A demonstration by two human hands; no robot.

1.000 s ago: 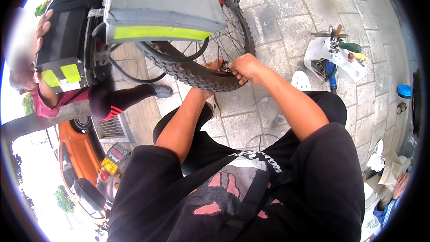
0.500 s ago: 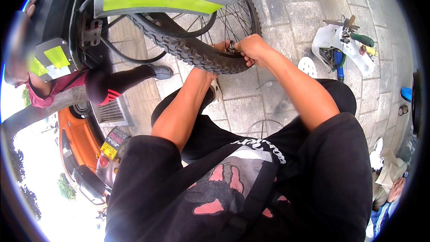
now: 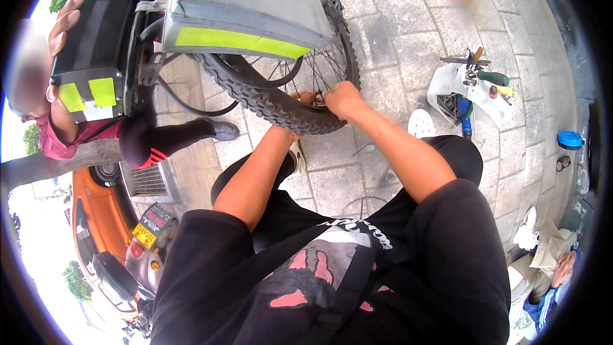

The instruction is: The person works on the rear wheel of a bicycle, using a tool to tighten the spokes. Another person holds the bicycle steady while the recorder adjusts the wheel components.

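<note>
Left hand reaches round the knobbly tyre, fingers showing on the inner side, too hidden to tell how firmly closed; right hand curled narrow over the same stretch, cannot tell whether it pinches anything. Tyre lies straight ahead, partly covered from view by a grey case; white tool holder on the paving to the right

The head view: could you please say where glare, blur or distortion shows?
Head view: background at lower left washes out white; a blurred patch covers part of the far-left person; paving joints curve near the rim; tyre tread looks fairly sharp.
</note>
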